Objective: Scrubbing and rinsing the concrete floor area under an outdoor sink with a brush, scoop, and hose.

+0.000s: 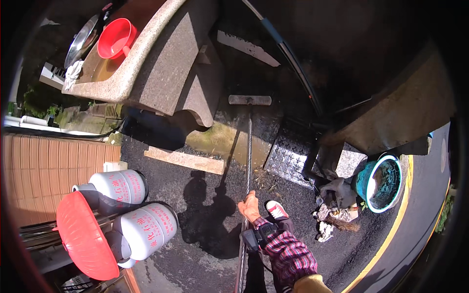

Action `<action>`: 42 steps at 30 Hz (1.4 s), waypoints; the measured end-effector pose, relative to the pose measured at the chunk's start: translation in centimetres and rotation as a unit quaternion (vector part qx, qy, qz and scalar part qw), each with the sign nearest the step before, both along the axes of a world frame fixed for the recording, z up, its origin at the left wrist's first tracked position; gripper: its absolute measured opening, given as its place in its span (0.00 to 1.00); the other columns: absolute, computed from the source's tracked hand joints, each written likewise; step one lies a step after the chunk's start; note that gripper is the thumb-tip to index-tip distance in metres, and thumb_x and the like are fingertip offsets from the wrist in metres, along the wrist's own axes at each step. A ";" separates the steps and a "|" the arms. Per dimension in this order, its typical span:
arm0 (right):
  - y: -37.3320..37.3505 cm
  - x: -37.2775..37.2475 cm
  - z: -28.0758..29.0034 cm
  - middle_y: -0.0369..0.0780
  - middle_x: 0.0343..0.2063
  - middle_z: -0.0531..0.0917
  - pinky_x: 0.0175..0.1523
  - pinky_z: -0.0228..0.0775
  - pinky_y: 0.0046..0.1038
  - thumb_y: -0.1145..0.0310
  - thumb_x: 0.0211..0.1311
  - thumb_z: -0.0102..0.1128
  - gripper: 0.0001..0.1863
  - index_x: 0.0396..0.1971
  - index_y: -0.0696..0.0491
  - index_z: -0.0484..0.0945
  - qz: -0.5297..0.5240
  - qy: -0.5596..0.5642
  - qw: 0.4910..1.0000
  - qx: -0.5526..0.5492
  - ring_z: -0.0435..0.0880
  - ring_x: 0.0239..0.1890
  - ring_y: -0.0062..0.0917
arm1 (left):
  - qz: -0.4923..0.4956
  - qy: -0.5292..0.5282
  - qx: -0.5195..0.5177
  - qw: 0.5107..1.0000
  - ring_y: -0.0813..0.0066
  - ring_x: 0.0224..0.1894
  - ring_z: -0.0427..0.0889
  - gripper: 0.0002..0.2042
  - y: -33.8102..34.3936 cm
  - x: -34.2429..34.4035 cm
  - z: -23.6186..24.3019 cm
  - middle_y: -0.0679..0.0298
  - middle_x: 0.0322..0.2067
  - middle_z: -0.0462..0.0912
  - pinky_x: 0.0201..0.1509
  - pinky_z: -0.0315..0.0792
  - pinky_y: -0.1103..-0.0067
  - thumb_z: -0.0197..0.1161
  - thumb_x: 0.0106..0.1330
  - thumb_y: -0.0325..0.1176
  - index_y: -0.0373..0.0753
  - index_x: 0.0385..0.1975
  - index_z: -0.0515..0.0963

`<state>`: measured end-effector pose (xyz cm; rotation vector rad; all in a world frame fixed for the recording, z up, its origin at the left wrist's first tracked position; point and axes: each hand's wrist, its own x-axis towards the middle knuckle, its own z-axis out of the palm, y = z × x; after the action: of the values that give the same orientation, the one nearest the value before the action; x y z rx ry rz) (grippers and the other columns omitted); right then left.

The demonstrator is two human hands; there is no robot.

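Note:
My right hand (250, 206) is closed around a long pole with a T-shaped head (249, 146). The plaid sleeve above it comes in from the lower right, and a dark device sits on the wrist. Away from me, the pole's greyish crossbar head (249, 100) reaches wet ground beside a stone sink (161, 63). The pole's near end runs down past the lower edge. My left hand is not in view. Just right of the hand, a red and white shoe (277, 209) shows on the dark ground.
Two gas cylinders (149, 229) and a red round lid (85, 234) stand at left. A wooden board (185, 160) lies before the sink, which holds a red ladle (117, 39). At right are a metal grate (290, 158), rubbish (337, 210) and a teal tub (383, 184).

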<state>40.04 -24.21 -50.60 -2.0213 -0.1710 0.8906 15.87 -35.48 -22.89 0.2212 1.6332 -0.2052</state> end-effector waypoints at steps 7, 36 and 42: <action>-6.8 -8.5 7.2 0.52 0.12 0.71 0.24 0.63 0.43 0.74 0.36 0.50 0.16 0.26 0.67 0.59 0.044 0.019 0.996 -0.079 0.73 0.18 0.48 | -0.065 0.002 0.014 0.998 0.86 0.06 0.53 0.13 -0.3 1.1 3.4 0.73 0.08 0.56 0.06 0.45 0.87 0.46 0.62 0.45 0.46 0.18 0.62; -10.4 -4.4 5.6 0.56 0.20 0.75 0.31 0.66 0.45 0.63 0.46 0.54 0.20 0.31 0.62 0.59 0.178 -0.004 0.968 -0.176 0.75 0.25 0.51 | -0.109 0.140 0.257 0.950 0.89 0.15 0.60 0.13 -16.0 0.6 4.1 0.76 0.12 0.63 0.17 0.56 0.89 0.50 0.61 0.40 0.36 0.33 0.75; -0.6 3.2 3.1 0.36 0.11 0.65 0.08 0.60 0.20 0.62 0.56 0.47 0.13 0.27 0.54 0.55 0.015 0.183 0.982 0.054 0.68 0.08 0.17 | -0.083 -0.011 0.252 0.964 0.89 0.17 0.59 0.14 -5.2 5.7 -1.1 0.75 0.15 0.64 0.18 0.55 0.88 0.51 0.60 0.37 0.33 0.41 0.71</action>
<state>43.19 -24.86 -47.48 -1.7266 -0.0430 1.2273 21.54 -40.67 -23.94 0.7476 1.6230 0.0921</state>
